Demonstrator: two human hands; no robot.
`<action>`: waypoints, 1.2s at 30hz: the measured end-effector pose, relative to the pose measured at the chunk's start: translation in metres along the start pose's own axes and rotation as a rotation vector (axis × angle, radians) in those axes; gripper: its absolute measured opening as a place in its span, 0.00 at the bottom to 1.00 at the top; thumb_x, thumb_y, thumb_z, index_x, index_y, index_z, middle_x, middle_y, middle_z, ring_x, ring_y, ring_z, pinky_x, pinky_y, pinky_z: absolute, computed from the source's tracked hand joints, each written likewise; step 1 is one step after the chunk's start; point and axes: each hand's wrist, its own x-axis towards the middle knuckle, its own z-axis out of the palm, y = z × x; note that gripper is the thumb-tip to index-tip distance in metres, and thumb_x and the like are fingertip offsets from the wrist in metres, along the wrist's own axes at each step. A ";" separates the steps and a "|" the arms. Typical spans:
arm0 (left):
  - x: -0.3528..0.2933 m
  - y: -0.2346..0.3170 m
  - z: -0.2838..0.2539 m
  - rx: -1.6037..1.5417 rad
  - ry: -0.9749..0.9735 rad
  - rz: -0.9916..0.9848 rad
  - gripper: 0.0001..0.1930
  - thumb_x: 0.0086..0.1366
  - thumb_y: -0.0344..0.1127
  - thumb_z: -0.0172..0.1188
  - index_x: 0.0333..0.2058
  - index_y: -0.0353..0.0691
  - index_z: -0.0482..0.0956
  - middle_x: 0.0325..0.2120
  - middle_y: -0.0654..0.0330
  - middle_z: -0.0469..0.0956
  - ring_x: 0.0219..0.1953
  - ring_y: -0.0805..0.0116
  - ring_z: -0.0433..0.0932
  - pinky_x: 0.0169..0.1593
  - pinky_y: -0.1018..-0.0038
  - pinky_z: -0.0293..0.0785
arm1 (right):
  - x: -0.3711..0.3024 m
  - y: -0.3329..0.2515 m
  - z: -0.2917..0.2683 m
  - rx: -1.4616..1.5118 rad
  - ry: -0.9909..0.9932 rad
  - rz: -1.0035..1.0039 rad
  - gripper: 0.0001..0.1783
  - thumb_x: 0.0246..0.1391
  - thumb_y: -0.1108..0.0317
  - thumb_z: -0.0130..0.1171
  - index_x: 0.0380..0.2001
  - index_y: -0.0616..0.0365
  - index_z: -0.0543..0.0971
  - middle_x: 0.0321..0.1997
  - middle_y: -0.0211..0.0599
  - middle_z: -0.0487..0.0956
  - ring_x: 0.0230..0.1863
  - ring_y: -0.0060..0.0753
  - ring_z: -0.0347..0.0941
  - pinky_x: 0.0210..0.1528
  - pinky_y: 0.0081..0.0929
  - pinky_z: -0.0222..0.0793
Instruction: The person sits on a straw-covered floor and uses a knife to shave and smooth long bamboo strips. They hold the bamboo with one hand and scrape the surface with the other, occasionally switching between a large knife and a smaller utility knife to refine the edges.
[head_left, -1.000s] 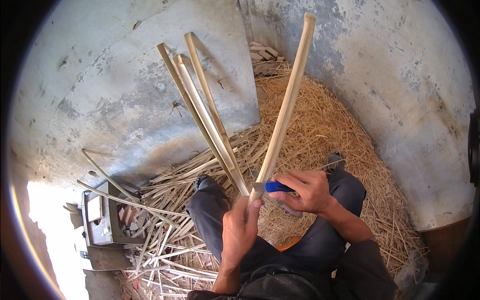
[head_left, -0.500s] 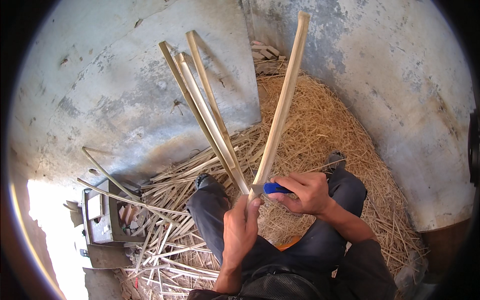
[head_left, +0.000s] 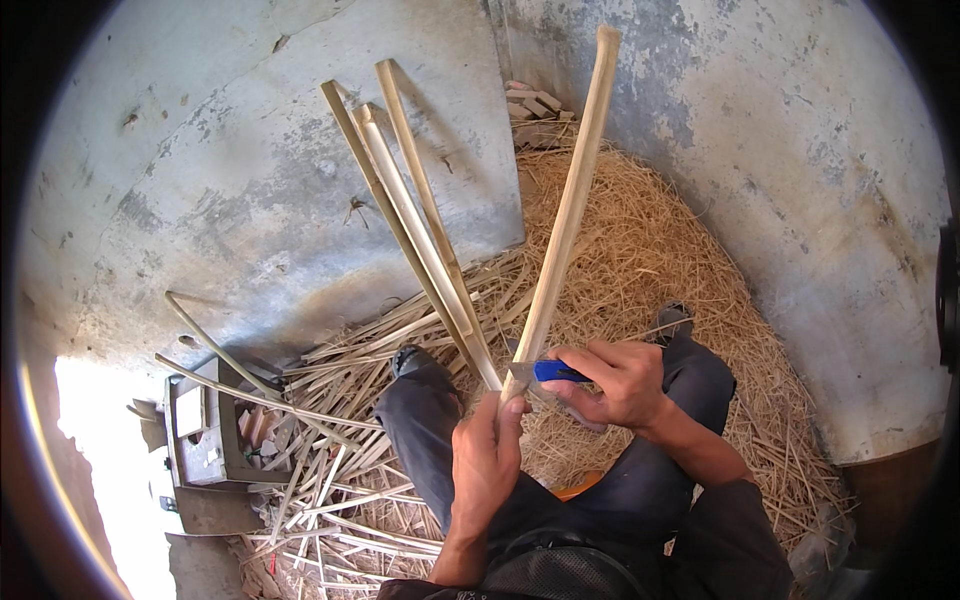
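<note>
A concrete wall (head_left: pixel 250 180) rises behind a heap of straw shavings (head_left: pixel 640 250). In front of the heap, the person's left hand (head_left: pixel 487 455) is closed around the lower ends of several long split bamboo strips (head_left: pixel 425 230) that fan upward. Just right of that bundle, the right hand (head_left: pixel 615 380) pinches a blue-handled knife (head_left: pixel 555 372), its blade against the rightmost strip (head_left: pixel 570 210).
</note>
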 end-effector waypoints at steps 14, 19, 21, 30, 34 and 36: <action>-0.005 -0.001 0.002 -0.024 0.026 0.004 0.16 0.81 0.38 0.53 0.35 0.32 0.79 0.16 0.62 0.70 0.20 0.77 0.67 0.26 0.73 0.65 | 0.004 -0.001 -0.005 -0.051 -0.008 -0.031 0.19 0.56 0.43 0.73 0.38 0.46 0.89 0.18 0.23 0.73 0.14 0.25 0.69 0.17 0.27 0.63; -0.007 0.000 -0.001 -0.048 0.011 -0.035 0.17 0.81 0.38 0.53 0.35 0.32 0.79 0.16 0.62 0.70 0.20 0.78 0.67 0.26 0.73 0.64 | 0.005 -0.004 -0.005 -0.062 -0.003 -0.030 0.20 0.56 0.43 0.73 0.38 0.46 0.89 0.18 0.23 0.73 0.14 0.25 0.69 0.17 0.27 0.62; -0.009 -0.003 0.000 -0.023 0.025 -0.024 0.16 0.80 0.38 0.54 0.36 0.32 0.79 0.16 0.59 0.72 0.20 0.70 0.71 0.27 0.70 0.66 | 0.004 -0.005 -0.005 -0.072 -0.012 -0.028 0.20 0.56 0.43 0.73 0.38 0.46 0.89 0.18 0.22 0.72 0.14 0.25 0.68 0.17 0.27 0.62; -0.012 -0.014 0.001 -0.117 0.007 -0.063 0.17 0.81 0.39 0.54 0.33 0.33 0.78 0.16 0.64 0.70 0.20 0.79 0.67 0.26 0.74 0.64 | 0.003 -0.001 -0.003 -0.081 0.021 -0.018 0.20 0.54 0.44 0.74 0.39 0.45 0.89 0.18 0.23 0.73 0.15 0.26 0.70 0.18 0.28 0.64; -0.015 -0.014 0.002 -0.018 0.045 -0.047 0.18 0.81 0.40 0.53 0.33 0.33 0.78 0.17 0.65 0.70 0.21 0.79 0.67 0.27 0.74 0.65 | 0.001 0.001 -0.002 -0.106 -0.004 -0.014 0.20 0.55 0.44 0.74 0.41 0.45 0.89 0.19 0.24 0.74 0.16 0.27 0.71 0.19 0.29 0.65; -0.017 -0.015 0.001 -0.030 -0.006 -0.069 0.18 0.81 0.41 0.53 0.33 0.34 0.78 0.18 0.66 0.70 0.22 0.79 0.67 0.27 0.74 0.65 | 0.003 -0.002 -0.010 -0.131 -0.031 -0.009 0.20 0.56 0.44 0.73 0.42 0.46 0.89 0.20 0.26 0.77 0.16 0.29 0.72 0.20 0.30 0.66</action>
